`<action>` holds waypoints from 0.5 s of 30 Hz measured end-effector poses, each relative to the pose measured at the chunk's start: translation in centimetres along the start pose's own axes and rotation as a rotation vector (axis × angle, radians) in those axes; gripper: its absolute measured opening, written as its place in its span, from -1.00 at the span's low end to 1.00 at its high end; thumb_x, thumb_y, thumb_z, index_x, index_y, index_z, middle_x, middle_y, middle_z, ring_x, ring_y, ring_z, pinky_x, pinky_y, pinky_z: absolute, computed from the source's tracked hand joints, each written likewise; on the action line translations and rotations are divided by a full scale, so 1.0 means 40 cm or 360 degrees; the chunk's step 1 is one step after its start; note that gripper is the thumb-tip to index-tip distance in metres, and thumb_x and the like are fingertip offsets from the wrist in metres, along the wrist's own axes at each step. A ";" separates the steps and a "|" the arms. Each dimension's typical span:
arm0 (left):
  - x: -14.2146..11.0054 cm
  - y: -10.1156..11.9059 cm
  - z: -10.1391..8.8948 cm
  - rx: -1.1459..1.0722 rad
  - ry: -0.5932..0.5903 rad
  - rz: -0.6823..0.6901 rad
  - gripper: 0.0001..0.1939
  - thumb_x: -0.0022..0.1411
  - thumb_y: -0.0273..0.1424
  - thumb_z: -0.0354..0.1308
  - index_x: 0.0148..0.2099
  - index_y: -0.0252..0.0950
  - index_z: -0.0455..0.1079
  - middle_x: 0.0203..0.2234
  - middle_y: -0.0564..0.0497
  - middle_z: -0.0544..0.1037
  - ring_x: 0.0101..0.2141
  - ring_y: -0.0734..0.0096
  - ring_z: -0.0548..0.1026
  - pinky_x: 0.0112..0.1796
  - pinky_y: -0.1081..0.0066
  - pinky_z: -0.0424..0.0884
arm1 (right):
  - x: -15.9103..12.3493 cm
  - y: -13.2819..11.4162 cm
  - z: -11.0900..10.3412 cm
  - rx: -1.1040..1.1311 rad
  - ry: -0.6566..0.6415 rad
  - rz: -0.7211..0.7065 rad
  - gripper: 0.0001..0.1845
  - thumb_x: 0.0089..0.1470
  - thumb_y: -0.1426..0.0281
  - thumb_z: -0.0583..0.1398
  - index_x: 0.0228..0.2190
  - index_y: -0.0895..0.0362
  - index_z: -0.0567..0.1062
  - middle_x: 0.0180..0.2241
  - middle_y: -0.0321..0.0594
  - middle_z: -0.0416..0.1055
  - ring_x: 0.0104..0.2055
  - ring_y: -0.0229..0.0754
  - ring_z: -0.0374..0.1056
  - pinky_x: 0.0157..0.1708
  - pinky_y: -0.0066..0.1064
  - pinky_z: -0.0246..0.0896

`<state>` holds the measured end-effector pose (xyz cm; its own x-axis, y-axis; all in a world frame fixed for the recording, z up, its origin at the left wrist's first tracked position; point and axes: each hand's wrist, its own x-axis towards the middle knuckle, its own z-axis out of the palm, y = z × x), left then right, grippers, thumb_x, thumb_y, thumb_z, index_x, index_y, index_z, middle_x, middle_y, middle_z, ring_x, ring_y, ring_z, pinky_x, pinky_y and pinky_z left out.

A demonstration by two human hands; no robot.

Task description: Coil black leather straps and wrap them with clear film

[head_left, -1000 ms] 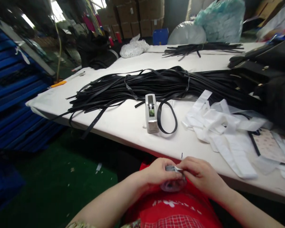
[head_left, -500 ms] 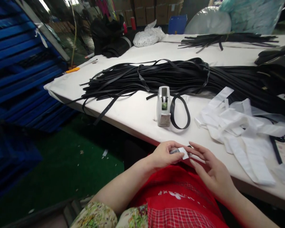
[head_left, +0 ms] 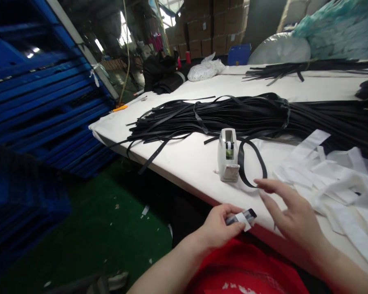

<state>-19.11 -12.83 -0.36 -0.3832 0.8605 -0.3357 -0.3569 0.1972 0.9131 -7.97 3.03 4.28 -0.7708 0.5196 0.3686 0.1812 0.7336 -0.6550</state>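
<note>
Just off the near edge of the white-covered table (head_left: 184,163), low in front of the red apron (head_left: 248,261), the left hand (head_left: 219,224) is closed around a small dark bundle (head_left: 232,219), thumb on the near side and fingers curled behind it. A white band (head_left: 242,221) crosses the bundle's middle, and its dark end pokes out to the right, past the thumb. The right hand (head_left: 297,214) is apart from the bundle, thumb and forefinger spread with a moderate gap and nothing visible between them. Its forefinger tip is right by the lower curve of a black strap loop (head_left: 264,163); whether it touches, I cannot tell. Just left of that loop, the pale tape dispenser (head_left: 228,157) stands upright on the table. Behind both lies a long tied bunch of black straps (head_left: 227,116), and beyond the right hand is a loose heap of white strips (head_left: 340,179), lying partly over one another.
</note>
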 end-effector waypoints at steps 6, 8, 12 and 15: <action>-0.039 -0.065 -0.017 0.0085 0.0134 -0.0078 -0.55 -0.05 -0.33 0.43 -0.09 -0.37 0.46 -0.34 -0.12 0.61 -0.35 0.29 0.56 -0.29 0.37 0.43 | 0.231 0.056 0.081 0.0172 -0.0131 0.0449 -0.66 0.08 0.12 0.17 -0.38 0.09 0.62 -0.30 -0.09 0.54 -0.22 0.06 0.42 -0.19 -0.17 0.24; -0.048 -0.078 -0.022 0.0090 0.0157 -0.0077 -0.56 -0.04 -0.37 0.41 -0.09 -0.37 0.46 -0.32 -0.14 0.62 -0.33 0.26 0.57 -0.30 0.38 0.43 | 0.262 0.068 0.117 0.0274 -0.0160 0.0585 -0.63 0.02 0.08 0.21 -0.51 0.10 0.61 -0.38 -0.09 0.56 -0.24 0.08 0.44 -0.21 -0.18 0.24; -0.059 -0.078 -0.027 0.0039 0.0172 -0.0071 -0.58 -0.03 -0.41 0.38 -0.09 -0.41 0.44 -0.29 -0.21 0.64 -0.32 0.24 0.59 -0.31 0.37 0.40 | 0.258 0.054 0.141 0.0459 -0.0126 0.0699 -0.61 0.01 0.07 0.22 -0.43 0.15 0.62 -0.40 -0.12 0.59 -0.30 0.01 0.48 -0.28 -0.27 0.29; -0.060 -0.073 -0.029 -0.0034 0.0159 -0.0071 -0.57 -0.02 -0.41 0.38 -0.09 -0.43 0.43 -0.26 -0.25 0.65 -0.30 0.21 0.60 -0.28 0.35 0.40 | 0.216 0.024 0.125 0.0481 -0.0032 0.0646 -0.62 0.00 0.07 0.24 -0.41 0.14 0.61 -0.38 -0.15 0.57 -0.28 -0.04 0.45 -0.26 -0.30 0.28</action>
<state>-18.15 -16.03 -2.49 -0.4491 0.7997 -0.3986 -0.3934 0.2235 0.8918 -17.53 6.05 3.53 -0.6868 0.7260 0.0338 0.2862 0.3130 -0.9056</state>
